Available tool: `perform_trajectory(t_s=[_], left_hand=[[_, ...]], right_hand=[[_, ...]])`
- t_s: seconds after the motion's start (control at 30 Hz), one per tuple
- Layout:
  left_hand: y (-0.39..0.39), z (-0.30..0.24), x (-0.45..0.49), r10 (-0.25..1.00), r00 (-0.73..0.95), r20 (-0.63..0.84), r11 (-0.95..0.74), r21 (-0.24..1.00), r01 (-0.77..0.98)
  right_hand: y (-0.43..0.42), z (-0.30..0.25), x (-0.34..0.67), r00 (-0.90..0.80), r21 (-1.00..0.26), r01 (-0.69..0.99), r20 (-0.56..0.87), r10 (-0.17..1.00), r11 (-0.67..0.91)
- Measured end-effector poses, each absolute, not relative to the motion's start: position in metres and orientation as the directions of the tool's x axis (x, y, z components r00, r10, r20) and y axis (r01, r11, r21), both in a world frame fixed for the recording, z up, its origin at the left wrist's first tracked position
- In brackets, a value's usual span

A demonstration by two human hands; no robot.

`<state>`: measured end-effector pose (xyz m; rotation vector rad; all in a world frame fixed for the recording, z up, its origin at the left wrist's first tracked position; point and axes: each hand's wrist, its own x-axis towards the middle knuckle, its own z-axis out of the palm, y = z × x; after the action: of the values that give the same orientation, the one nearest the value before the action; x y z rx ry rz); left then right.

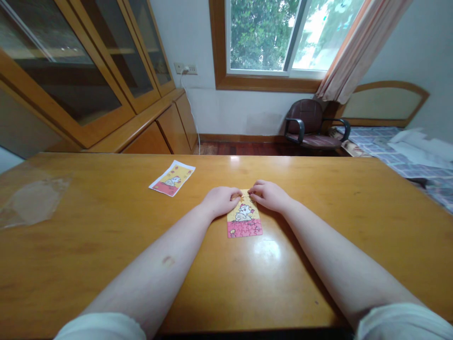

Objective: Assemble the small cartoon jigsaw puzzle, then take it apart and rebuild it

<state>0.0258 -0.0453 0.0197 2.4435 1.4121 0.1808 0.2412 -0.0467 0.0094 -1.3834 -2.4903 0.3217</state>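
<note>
Fingers (258, 189) at far edge of jigsaw (244, 223)

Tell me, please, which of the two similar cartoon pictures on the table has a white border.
The printed sheet, on the left and farther off; the jigsaw puzzle has yellow and pink running right to its edges.

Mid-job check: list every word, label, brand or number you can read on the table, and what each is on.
No readable text on any of these:
Puzzle: cartoon print; its small marks are too fine to read.
Card: similar cartoon; small marks too blurred to read.
Plastic bag: no lettering visible.
</note>
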Motion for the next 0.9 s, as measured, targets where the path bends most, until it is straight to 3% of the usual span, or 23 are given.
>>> perform_trajectory(t_s=[0.43,0.9], left_hand=[[-0.046,0.023,0.029,0.872,0.485,-0.068,-0.443,0.315,0.839],[-0.046,0.024,0.029,0.880,0.468,-0.083,-0.421,0.322,0.848]], right_hand=[[-0.048,0.005,0.227,-0.400,-0.331,0.847,0.117,0.909,0.415],[-0.042,0.003,0.237,-0.418,-0.288,0.849,0.147,0.897,0.443]])
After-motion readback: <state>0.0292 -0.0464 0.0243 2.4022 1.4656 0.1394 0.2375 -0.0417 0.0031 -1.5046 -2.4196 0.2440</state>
